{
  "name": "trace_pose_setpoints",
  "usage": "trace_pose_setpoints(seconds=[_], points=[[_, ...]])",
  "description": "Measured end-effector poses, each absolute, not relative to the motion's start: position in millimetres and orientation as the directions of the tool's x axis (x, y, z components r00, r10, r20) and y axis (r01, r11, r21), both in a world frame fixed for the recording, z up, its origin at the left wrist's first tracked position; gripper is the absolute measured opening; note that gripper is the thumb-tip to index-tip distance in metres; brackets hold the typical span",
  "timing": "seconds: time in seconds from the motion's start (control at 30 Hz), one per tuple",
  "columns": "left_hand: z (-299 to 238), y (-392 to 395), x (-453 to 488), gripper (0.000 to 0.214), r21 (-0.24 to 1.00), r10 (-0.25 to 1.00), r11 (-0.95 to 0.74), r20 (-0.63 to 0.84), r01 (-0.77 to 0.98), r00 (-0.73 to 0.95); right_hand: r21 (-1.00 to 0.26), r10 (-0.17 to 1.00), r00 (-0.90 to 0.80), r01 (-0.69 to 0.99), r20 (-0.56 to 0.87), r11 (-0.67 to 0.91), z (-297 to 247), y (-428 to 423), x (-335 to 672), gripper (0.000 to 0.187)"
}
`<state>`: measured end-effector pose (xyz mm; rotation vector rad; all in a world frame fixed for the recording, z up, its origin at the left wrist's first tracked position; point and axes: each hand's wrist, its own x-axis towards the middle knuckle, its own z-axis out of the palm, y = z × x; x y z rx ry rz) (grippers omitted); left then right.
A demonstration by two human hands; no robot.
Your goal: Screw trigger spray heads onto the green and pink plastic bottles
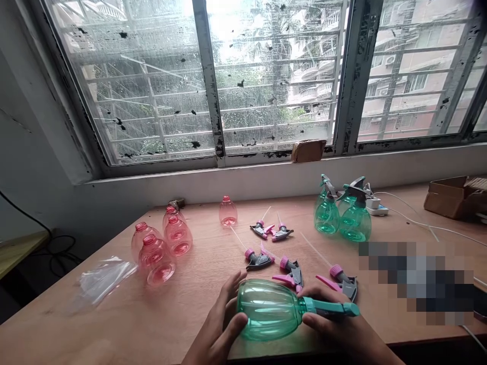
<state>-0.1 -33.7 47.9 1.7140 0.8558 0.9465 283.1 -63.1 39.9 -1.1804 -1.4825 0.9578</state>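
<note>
A green spray bottle [268, 308] lies on its side near the table's front edge, its teal trigger head [331, 307] pointing right. My left hand [222, 319] wraps its fingers round the bottle's round body. My right hand [335, 324] grips the neck and trigger head from below and behind. Just beyond the bottle lie several loose pink-and-grey trigger heads [292, 276] with thin dip tubes.
Several empty pink bottles [162, 248] stand at the left, one more [228, 211] further back. Two assembled green spray bottles [344, 215] stand at the back right. A clear plastic bag [101, 279] lies far left. A cardboard box [451, 195], white cable and a blurred patch occupy the right.
</note>
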Motion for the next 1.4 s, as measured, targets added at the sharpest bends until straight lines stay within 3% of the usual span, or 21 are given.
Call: trace_pose_setpoints(seconds=[0.1, 0.2, 0.4, 0.6, 0.87, 1.1, 1.27, 1.4], points=[[51, -32, 2, 0.067, 0.955, 0.869, -0.256, 0.160, 0.148, 0.468, -0.950, 0.979, -0.054, 0.235, 0.198, 0.206, 40, -63, 283, 0.012], [60, -40, 5, 0.065, 0.982, 0.857, -0.178, 0.122, 0.066, 0.501, -0.937, 0.972, -0.060, 0.260, 0.226, 0.234, 39, -62, 284, 0.013], [67, -47, 8, 0.061, 0.987, 0.844, -0.161, 0.131, 0.013, 0.520, -0.940, 0.971, -0.066, 0.241, 0.231, 0.240, 36, -61, 284, 0.015], [62, -46, 1, 0.067, 0.900, 0.845, -0.393, 0.272, 0.190, 0.461, -0.932, 0.967, -0.090, 0.259, 0.238, 0.253, 31, -59, 286, 0.018], [57, -41, 5, 0.074, 0.954, 0.842, -0.289, 0.210, 0.085, 0.497, -0.937, 0.965, -0.101, 0.231, 0.244, 0.261, 27, -58, 287, 0.017], [53, -36, -2, 0.072, 0.848, 0.814, -0.483, 0.343, 0.217, 0.469, -0.929, 0.962, -0.097, 0.254, 0.254, 0.271, 26, -57, 286, 0.016], [55, -37, -2, 0.074, 0.930, 0.843, -0.357, 0.280, 0.088, 0.460, -0.923, 0.959, -0.121, 0.265, 0.255, 0.279, 27, -58, 286, 0.019], [52, -33, 3, 0.074, 0.951, 0.871, -0.281, 0.198, 0.125, 0.450, -0.919, 0.961, -0.139, 0.289, 0.238, 0.269, 29, -58, 287, 0.022]])
